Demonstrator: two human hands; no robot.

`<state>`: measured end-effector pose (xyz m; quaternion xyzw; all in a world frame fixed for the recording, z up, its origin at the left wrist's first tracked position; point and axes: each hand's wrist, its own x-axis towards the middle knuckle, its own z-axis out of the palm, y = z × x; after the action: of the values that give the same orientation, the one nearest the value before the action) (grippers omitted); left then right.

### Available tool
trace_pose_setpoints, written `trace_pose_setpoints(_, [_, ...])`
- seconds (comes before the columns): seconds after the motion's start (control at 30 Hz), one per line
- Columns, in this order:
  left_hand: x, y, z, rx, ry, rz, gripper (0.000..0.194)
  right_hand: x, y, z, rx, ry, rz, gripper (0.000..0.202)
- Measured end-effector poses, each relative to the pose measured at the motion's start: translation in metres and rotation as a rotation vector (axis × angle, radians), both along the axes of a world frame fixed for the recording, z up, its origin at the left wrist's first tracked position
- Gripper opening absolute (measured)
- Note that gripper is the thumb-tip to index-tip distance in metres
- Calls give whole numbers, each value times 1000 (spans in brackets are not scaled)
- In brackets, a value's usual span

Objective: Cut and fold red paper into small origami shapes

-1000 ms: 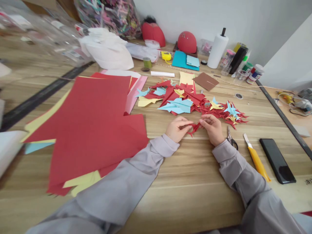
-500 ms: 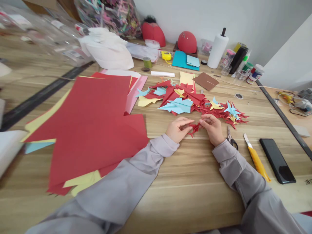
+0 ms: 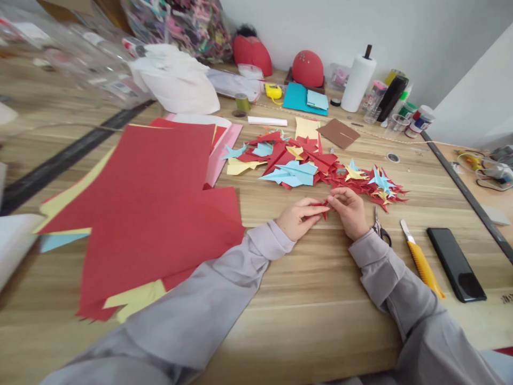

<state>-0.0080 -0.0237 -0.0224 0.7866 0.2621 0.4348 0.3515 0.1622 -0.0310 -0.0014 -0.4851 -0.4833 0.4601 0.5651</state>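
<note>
Between my fingertips is a small folded red paper piece (image 3: 325, 215), mostly covered by the fingers. My left hand (image 3: 298, 218) is closed on its left part, with the fingers laid over it. Thumb and fingertips of my right hand (image 3: 349, 213) pinch it from the right. Just beyond the hands lies a heap of folded paper pieces (image 3: 320, 160), mostly red, some light blue and yellow. A larger blue paper plane (image 3: 292, 174) rests on its near side. Scissors (image 3: 377, 227) lie beside my right wrist, partly hidden by the sleeve.
Large red paper sheets (image 3: 160, 214) cover the table at left. Right of my forearm lie a yellow utility knife (image 3: 420, 262) and a black phone (image 3: 456, 264). Brown card (image 3: 339, 133), a tape measure (image 3: 273, 92) and a white roll (image 3: 359, 83) are farther back.
My left hand has shifted slightly right, and its fingers now cover more of the red paper piece, which has turned. My right hand stays almost in place.
</note>
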Motion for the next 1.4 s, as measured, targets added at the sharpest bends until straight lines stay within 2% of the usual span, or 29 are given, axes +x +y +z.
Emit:
trace_pose_setpoints(0.13, [0, 1, 0, 94, 45, -15, 30, -1, 0, 1, 27, 9, -39, 29])
trace_pose_setpoints(0.3, [0, 1, 2, 109, 71, 8, 30, -1, 0, 2, 14, 9, 11, 29])
trace_pose_setpoints(0.43, [0, 1, 2, 52, 42, 138, 26, -4, -3, 3, 58, -15, 36, 32])
trace_pose_setpoints(0.57, [-1, 3, 1, 7, 34, 258, 26, -7, -9, 3, 175, -195, 94, 23])
trace_pose_setpoints(0.67, [-1, 5, -1, 10, 30, 260, 27, -9, -13, 3, 263, -374, 152, 14])
trace_pose_setpoints(0.77, [-1, 6, -2, 15, 28, 269, 26, -9, -14, 3, 333, -466, 158, 11])
trace_pose_setpoints(1.0, [-1, 5, -1, 19, 31, 272, 27, -8, -14, 4, 431, -525, 214, 5])
trace_pose_setpoints(1.13, [-1, 6, 0, -2, 22, 277, 26, -8, -15, 5, 427, -531, 240, 6])
trace_pose_setpoints(1.4, [-1, 8, -3, -4, 3, 265, 26, -7, -11, -2, 439, -577, 185, 5])
